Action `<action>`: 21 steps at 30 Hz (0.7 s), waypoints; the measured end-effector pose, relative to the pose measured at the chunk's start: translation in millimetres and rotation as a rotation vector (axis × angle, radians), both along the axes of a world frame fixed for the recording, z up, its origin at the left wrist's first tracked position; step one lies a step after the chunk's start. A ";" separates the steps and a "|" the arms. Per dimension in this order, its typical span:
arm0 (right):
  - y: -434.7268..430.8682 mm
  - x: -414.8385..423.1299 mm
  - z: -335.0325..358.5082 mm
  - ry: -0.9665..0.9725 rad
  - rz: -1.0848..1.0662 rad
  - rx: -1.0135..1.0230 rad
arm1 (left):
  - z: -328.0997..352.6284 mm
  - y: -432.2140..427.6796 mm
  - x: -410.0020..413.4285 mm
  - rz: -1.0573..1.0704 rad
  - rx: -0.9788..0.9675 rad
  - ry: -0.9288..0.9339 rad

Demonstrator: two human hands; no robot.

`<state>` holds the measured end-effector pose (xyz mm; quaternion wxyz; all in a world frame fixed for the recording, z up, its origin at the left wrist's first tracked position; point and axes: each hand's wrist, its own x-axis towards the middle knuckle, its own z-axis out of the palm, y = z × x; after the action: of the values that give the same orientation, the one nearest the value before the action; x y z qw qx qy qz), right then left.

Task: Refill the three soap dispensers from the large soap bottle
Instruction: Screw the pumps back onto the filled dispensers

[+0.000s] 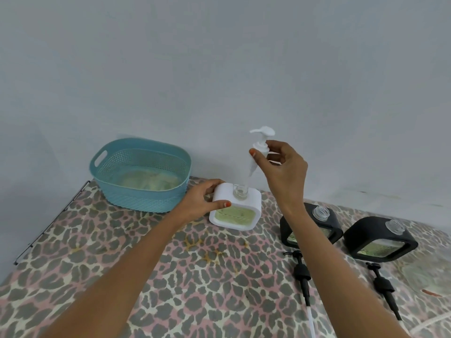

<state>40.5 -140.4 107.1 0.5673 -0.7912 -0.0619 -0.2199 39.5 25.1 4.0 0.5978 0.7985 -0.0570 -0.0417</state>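
A white soap dispenser (246, 212) with green soap inside stands on the patterned table (146, 276). My left hand (203, 200) grips its left side. My right hand (283, 174) holds the white pump (260, 147) above the dispenser's clear neck, with the pump's tube reaching down into the opening. Two black dispensers (324, 224) (380, 240) stand open to the right, their clear threaded necks bare. Their black pumps (302, 272) (383, 284) lie on the table in front of them. No large soap bottle is in view.
A teal plastic basket (141, 174) holding a pale cloth stands at the back left against the grey wall. A thin metal rail (51, 223) runs along the table's left edge.
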 end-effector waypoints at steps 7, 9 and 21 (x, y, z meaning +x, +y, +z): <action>-0.9 -5.7 -40.0 0.085 0.084 -0.087 | -1.3 1.5 2.1 -0.012 -0.062 0.040; -0.6 -7.2 -48.0 0.087 0.106 -0.092 | -2.0 1.7 2.8 -0.018 -0.073 0.037; -0.8 -10.4 -78.0 0.135 0.119 -0.270 | -3.7 1.4 2.8 -0.013 -0.075 0.032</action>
<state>30.1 -141.3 29.1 0.4705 -0.8683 -0.0993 -0.1218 42.3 26.5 0.3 0.6278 0.7744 -0.0542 -0.0564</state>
